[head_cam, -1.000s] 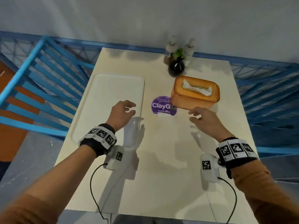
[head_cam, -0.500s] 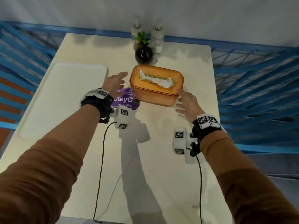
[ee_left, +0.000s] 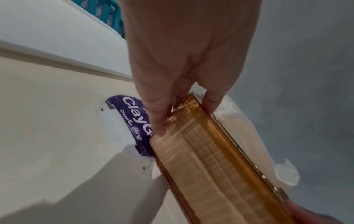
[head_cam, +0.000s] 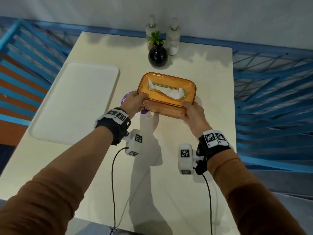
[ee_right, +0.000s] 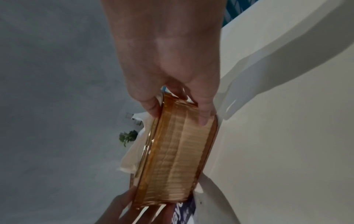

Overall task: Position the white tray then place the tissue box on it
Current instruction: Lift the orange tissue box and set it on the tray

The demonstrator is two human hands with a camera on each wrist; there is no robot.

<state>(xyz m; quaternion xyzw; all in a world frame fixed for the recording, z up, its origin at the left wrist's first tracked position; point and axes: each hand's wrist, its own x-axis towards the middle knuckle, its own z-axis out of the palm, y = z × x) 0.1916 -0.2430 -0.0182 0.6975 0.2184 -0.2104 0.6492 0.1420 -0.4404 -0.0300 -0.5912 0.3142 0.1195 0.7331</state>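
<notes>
Two hands grip the tissue box [head_cam: 166, 92] over the cream table [head_cam: 194, 175]. The white tray [head_cam: 74, 102] lies flat to the left of the box, apart from it. The amber box with its tissue sticking up is held at its near corners: the left hand [head_cam: 133, 103] clasps its left end, the right hand [head_cam: 194, 114] its right end. A dark round vase [head_cam: 157, 55] stands beyond the box, a purple sticker [ee_left: 132, 121] partly under its left end

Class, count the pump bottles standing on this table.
2: one pump bottle behind the black vase, another just right of it. None seems hidden.
</notes>
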